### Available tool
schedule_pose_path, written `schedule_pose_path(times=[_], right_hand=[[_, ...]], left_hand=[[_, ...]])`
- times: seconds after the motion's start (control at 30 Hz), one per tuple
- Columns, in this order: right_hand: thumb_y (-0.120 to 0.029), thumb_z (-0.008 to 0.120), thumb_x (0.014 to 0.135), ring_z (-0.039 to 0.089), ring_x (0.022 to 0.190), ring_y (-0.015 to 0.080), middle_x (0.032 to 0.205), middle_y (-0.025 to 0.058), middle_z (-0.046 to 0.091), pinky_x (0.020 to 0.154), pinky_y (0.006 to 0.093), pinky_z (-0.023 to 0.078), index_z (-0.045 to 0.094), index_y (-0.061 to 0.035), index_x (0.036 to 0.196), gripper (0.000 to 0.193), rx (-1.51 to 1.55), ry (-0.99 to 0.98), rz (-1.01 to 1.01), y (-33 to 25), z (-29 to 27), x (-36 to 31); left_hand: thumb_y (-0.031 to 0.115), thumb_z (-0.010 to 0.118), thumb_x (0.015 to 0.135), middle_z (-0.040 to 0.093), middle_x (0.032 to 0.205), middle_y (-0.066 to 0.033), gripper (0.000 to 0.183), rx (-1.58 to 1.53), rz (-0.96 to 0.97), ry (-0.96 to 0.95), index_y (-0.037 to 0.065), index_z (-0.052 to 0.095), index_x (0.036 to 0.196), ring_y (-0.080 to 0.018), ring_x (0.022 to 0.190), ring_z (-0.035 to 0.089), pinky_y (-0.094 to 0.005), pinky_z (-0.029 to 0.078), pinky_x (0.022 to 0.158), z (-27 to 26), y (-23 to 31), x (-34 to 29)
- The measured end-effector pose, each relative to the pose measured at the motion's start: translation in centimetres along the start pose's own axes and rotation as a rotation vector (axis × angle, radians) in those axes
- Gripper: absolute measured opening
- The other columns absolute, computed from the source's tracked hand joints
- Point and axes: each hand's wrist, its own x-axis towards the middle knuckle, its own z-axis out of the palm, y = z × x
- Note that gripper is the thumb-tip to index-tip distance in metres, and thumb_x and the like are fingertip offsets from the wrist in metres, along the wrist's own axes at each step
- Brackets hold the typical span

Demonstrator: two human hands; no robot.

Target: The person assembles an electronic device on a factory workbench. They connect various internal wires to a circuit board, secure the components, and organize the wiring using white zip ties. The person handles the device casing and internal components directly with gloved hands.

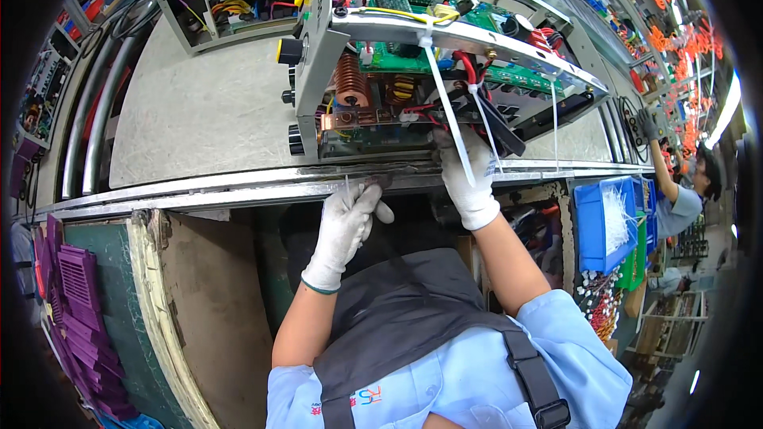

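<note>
An open-framed electronic unit (509,46) stands on the bench before me, with green circuit boards, a copper coil (350,81) and black knobs on its front panel. White cable ties (449,107) hang from its top rail and wires, their tails loose. My right hand (469,179), in a white glove, reaches up to the unit's lower side near the black and red wires; its fingertips are hidden there. Lower and to the left, my gloved left hand (346,226) is closed by the bench edge, a thin white strip (346,183) like a cable tie sticking up from its fingers.
A second open unit (238,0) stands at the back left. Metal rollers (107,111) flank the bench's metal plate (199,127). Purple plastic panels (83,302) are stacked at lower left. To the right hangs a blue bin (596,230) of white cable ties; beyond it a co-worker (683,199) reaches toward the line.
</note>
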Motion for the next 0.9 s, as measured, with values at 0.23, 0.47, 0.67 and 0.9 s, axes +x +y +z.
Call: schedule_pose_path(times=[0.23,0.47,0.67,0.9], right_hand=[[-0.001,0.059,0.088,0.059,0.073,0.0120,0.083,0.0080,0.065,0.066,0.0257,0.048,0.062,0.0013,0.097,0.009,-0.199,-0.101,-0.298,1.7,0.0,0.7],[-0.024,0.060,0.089,0.063,0.070,0.0360,0.080,0.0193,0.066,0.065,0.0399,0.050,0.065,-0.0016,0.101,0.026,-0.232,-0.064,0.055,0.4,-1.7,-1.8],[-0.022,0.069,0.078,0.061,0.088,0.0317,0.089,0.0117,0.062,0.078,0.0415,0.049,0.067,-0.0069,0.093,0.021,0.011,-0.245,-0.402,-1.5,-0.6,-8.8],[-0.020,0.065,0.082,0.062,0.087,0.0329,0.087,0.0133,0.060,0.076,0.0421,0.049,0.065,-0.0062,0.092,0.017,-0.109,-0.324,-0.237,-2.1,-7.8,-9.8]], left_hand=[[0.022,0.056,0.096,0.064,0.068,-0.0088,0.026,-0.020,0.027,-0.024,-0.002,0.060,0.104,-0.0015,0.040,0.035,-0.0169,0.025,0.038,-0.3,0.8,0.0],[0.015,0.055,0.095,0.061,0.074,-0.0024,0.021,0.341,0.150,-0.016,-0.001,0.063,0.104,-0.0033,0.045,0.034,-0.0205,0.025,0.043,2.5,1.8,-1.0],[0.001,0.054,0.083,0.055,0.066,0.0047,0.016,0.357,-0.054,-0.142,0.001,0.065,0.095,-0.0009,0.042,0.037,-0.0179,0.025,0.039,3.8,0.0,-3.4],[-0.005,0.044,0.079,0.062,0.072,0.0005,0.024,0.401,-0.160,-0.289,0.000,0.065,0.089,-0.0009,0.043,0.038,-0.0164,0.025,0.040,8.6,-1.2,-4.0]])
